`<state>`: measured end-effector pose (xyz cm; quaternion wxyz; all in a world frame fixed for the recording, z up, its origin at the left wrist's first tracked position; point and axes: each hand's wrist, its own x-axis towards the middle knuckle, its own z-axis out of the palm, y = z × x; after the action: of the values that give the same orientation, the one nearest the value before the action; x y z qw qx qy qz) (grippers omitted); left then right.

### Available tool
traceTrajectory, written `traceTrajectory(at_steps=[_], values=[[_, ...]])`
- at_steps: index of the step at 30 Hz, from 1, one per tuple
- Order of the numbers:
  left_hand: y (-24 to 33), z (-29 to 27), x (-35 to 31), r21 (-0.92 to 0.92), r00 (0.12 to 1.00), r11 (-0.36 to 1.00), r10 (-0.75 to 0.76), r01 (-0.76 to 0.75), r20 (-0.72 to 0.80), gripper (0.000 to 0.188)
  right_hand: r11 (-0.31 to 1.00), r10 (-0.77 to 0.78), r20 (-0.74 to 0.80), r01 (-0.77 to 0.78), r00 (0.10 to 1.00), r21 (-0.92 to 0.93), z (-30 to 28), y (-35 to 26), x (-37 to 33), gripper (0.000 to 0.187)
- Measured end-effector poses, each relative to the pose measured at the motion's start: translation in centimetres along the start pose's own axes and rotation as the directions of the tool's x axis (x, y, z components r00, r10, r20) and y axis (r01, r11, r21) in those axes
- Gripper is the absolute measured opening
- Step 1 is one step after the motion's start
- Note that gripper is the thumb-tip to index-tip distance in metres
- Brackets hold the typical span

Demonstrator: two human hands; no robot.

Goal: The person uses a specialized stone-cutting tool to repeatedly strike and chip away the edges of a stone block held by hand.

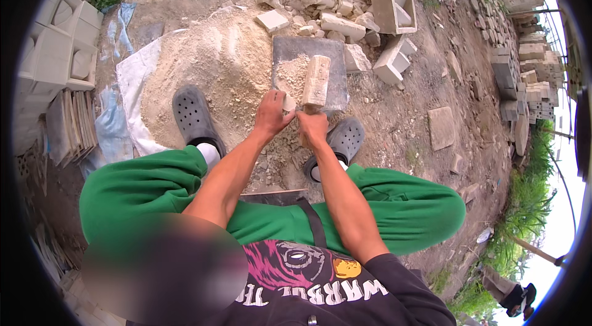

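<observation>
Dusty brown ground (pixel 394 135) lies below; the left hand (pixel 271 115) curls around a pale stone chunk (pixel 288 103), the right hand (pixel 312 127) tightly grips a blocky tan mallet (pixel 317 79).

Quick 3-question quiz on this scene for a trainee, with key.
1. Which hand grips the mallet?
2. True or false: the left hand holds a blue cup.
3. Fill in: in the picture, the dark slab lies to the ____ of the large powdery heap.

Key:
1. The right hand.
2. False; it holds a pale chunk.
3. right
</observation>
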<state>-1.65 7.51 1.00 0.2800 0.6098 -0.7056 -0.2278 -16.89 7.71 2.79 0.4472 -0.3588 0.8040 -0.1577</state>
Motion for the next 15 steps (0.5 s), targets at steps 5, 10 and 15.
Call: traceTrajectory(at_steps=[5,10,15], values=[[0.1,-0.1,0.9,-0.043,0.991,0.992,-0.119,0.117,-0.060,0.045,0.995,-0.095,-0.145,0.091,0.985,-0.033,1.8,-0.1,2.3,0.049],[-0.2,-0.3,0.5,-0.026,0.992,0.992,-0.124,0.123,-0.036,0.048,0.994,-0.103,-0.023,0.104,0.994,0.036,-1.0,-3.0,0.7,0.039],[-1.1,-0.7,0.2,-0.015,0.998,0.999,0.038,-0.039,-0.047,0.048,0.965,-0.257,-0.038,0.259,0.966,0.036,-1.7,-2.8,-0.3,0.038]])
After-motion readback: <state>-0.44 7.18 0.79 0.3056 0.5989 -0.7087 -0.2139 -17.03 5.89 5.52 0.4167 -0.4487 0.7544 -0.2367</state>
